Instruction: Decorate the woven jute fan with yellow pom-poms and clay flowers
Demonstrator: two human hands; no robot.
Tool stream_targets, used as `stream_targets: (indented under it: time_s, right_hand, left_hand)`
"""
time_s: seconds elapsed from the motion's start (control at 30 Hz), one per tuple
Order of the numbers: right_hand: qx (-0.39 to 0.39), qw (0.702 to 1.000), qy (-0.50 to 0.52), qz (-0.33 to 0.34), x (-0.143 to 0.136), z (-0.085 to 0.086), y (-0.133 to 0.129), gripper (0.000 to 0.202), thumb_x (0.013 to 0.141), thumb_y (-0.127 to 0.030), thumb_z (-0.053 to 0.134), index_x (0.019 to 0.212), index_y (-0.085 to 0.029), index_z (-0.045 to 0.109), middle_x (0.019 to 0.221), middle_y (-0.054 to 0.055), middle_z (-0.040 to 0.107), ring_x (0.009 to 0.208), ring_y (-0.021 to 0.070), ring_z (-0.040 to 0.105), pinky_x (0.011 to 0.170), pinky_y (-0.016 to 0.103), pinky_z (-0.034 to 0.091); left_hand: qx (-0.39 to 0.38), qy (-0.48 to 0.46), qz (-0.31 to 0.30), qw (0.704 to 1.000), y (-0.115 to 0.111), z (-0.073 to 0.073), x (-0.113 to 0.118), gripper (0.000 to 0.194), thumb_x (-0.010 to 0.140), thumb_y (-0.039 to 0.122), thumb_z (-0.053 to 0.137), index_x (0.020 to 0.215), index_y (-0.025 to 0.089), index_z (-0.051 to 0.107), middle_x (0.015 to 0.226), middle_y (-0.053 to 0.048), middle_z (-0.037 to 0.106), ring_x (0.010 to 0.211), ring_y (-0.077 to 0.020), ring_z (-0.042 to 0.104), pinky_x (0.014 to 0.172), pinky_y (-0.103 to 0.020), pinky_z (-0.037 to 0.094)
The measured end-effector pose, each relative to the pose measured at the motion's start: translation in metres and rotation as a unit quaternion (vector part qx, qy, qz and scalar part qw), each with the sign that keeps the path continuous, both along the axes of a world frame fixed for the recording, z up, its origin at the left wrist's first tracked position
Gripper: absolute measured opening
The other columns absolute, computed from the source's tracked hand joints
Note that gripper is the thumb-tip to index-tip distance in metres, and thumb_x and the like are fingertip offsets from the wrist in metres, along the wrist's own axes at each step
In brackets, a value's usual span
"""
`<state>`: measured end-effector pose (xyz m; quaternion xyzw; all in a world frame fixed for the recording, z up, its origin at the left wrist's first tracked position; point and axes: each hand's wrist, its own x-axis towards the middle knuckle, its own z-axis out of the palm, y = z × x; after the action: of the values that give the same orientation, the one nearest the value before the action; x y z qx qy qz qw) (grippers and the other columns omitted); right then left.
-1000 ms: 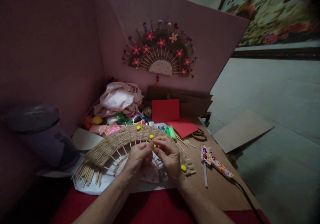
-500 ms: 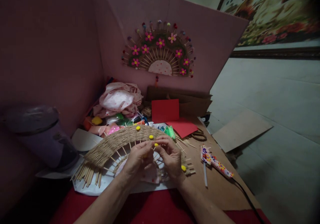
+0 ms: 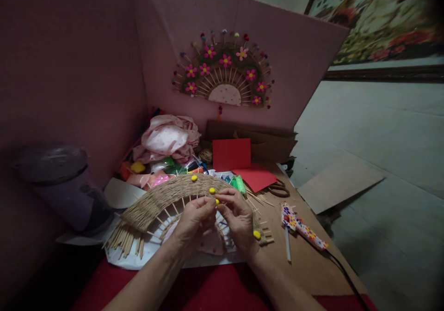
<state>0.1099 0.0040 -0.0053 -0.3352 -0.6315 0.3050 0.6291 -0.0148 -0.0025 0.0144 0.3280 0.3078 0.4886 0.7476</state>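
Note:
My left hand [image 3: 194,221] and my right hand [image 3: 239,221] meet above a fan-shaped piece woven in brown twine [image 3: 156,199] over thin wooden sticks. Both are closed, fingertips pinched about a small yellow clay-like disc [image 3: 217,202], mostly covered by the fingers. Just beyond the fingertips, another yellow disc [image 3: 212,190] rests on the weave. A further yellow disc [image 3: 194,178] sits near its top edge, and one more yellow disc [image 3: 256,234] lies by my right wrist. Inside the arc, pink fabric [image 3: 211,244] is partly hidden by my hands.
A flowered glue gun [image 3: 301,228] with a cord lies on cardboard [image 3: 301,269] at right. Behind it are scissors [image 3: 279,189] and red paper [image 3: 231,154]. Crumpled cloth [image 3: 166,137] and bagged materials crowd the back left. A finished fan [image 3: 225,73] hangs on the upright panel.
Both hands stay together, and the left fingertips now cover more of the small yellow disc. The whole view has shifted slightly; the woven fan stays in place.

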Motion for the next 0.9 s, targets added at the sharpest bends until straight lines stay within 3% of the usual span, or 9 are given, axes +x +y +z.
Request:
stream_targets:
  time_s: [0.13, 0.33, 0.53, 0.9]
  right_hand:
    - [0.002, 1.000, 0.011, -0.002, -0.0004, 0.0012, 0.0003, 0.010, 0.081, -0.020, 0.065, 0.086, -0.026, 0.070, 0.095, 0.003, 0.057, 0.093, 0.0176, 0.056, 0.081, 0.032, 0.046]
    - [0.000, 1.000, -0.009, 0.002, -0.0020, 0.0023, -0.0012, 0.016, 0.081, -0.020, 0.064, 0.095, -0.026, 0.069, 0.097, 0.004, 0.058, 0.092, 0.0177, 0.057, 0.078, 0.031, 0.047]
    - [0.003, 1.000, 0.000, -0.004, -0.0034, 0.0049, -0.0032, 0.004, 0.081, -0.021, 0.064, 0.084, -0.021, 0.067, 0.092, 0.004, 0.058, 0.090, 0.0179, 0.056, 0.080, 0.032, 0.046]
    - [0.016, 1.000, -0.020, 0.000, -0.0036, 0.0096, -0.0072, 0.002, 0.081, -0.021, 0.063, 0.081, -0.021, 0.065, 0.090, 0.004, 0.058, 0.089, 0.0183, 0.057, 0.077, 0.031, 0.047]
  left_hand:
    - [-0.009, 0.011, 0.018, 1.000, 0.0009, 0.0028, 0.0012, 0.041, 0.063, 0.047, 0.075, 0.064, 0.015, 0.050, 0.046, 0.008, 0.032, 0.040, -0.0025, 0.022, 0.035, -0.015, 0.020]
    - [-0.021, 0.027, 0.022, 0.999, 0.0014, 0.0008, -0.0005, 0.043, 0.062, 0.051, 0.074, 0.064, 0.016, 0.048, 0.044, 0.008, 0.036, 0.035, -0.0025, 0.021, 0.032, -0.016, 0.016]
    - [-0.013, 0.051, 0.043, 0.998, 0.0006, 0.0023, 0.0013, 0.046, 0.062, 0.056, 0.071, 0.061, 0.016, 0.047, 0.043, 0.007, 0.038, 0.034, -0.0023, 0.024, 0.032, -0.017, 0.018]
    - [-0.023, 0.034, 0.031, 0.999, -0.0013, 0.0043, 0.0005, 0.045, 0.061, 0.053, 0.074, 0.066, 0.016, 0.050, 0.045, 0.008, 0.036, 0.036, -0.0023, 0.023, 0.032, -0.016, 0.017]
